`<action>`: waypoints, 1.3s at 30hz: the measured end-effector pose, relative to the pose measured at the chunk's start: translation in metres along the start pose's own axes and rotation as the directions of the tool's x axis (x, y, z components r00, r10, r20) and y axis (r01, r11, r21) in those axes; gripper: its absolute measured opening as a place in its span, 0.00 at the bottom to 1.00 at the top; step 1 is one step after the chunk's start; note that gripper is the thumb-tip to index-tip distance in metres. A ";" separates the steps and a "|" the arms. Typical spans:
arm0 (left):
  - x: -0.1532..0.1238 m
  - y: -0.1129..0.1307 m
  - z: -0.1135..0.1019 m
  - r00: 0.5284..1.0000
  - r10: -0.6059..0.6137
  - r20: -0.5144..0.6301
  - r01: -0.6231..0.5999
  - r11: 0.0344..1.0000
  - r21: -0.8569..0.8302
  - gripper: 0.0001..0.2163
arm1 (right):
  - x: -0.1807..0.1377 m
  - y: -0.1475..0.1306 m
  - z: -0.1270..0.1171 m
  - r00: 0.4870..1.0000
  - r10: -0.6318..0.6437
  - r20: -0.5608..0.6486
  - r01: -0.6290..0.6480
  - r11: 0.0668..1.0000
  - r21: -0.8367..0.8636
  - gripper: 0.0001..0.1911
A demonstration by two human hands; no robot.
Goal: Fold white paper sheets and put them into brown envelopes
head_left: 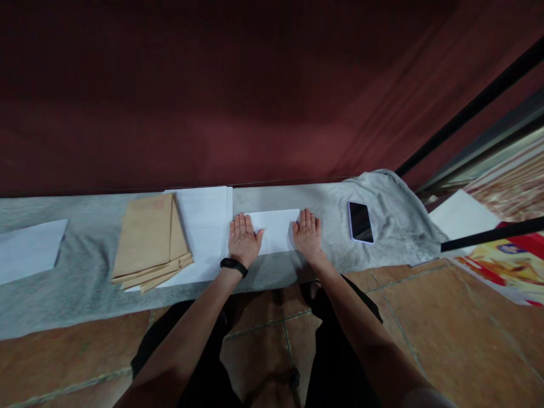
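A folded white sheet of paper [275, 231] lies flat on the grey cloth between my hands. My left hand [244, 238] rests palm down on its left end, fingers stretched forward and thumb out to the side; a black band circles that wrist. At the right end, my right hand [308, 233] lies flat with its fingers extended. Just left of my left hand is a stack of white paper [204, 226]. Several brown envelopes [147, 235] are piled partly over that stack.
Grey cloth [263, 277] covers the long narrow surface, against a dark red backdrop [255, 102]. A phone [360, 222] lies to the right. More white paper [32, 249] is at far left. Black bars [476, 113] and a colourful printed box [505, 260] stand at right, above the tiled floor.
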State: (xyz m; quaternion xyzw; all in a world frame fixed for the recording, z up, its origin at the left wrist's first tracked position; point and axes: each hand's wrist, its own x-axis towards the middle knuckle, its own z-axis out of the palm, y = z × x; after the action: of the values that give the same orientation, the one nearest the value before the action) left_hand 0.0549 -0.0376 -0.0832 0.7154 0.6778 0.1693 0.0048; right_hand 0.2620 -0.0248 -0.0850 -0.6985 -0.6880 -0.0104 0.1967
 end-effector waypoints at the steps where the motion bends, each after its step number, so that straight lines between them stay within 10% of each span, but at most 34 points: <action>1: -0.002 0.005 -0.002 1.000 0.024 -0.004 -0.024 1.000 -0.004 0.32 | -0.001 -0.003 -0.002 1.000 0.002 -0.002 -0.002 1.000 0.021 0.30; 9: -0.012 0.046 -0.001 0.926 0.312 0.213 -0.309 0.950 -0.045 0.30 | -0.010 -0.049 -0.007 0.891 -0.400 0.212 0.324 0.890 0.320 0.27; 39: 0.000 0.002 -0.007 0.975 0.110 0.191 -0.108 0.994 -0.021 0.28 | -0.007 0.015 -0.004 0.987 -0.111 0.117 0.115 0.993 -0.030 0.33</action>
State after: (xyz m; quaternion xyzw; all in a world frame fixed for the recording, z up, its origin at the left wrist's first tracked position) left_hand 0.0545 -0.0397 -0.0759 0.7645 0.6330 0.1032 0.0646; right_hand 0.2770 -0.0321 -0.0868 -0.6613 -0.7364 0.0062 0.1428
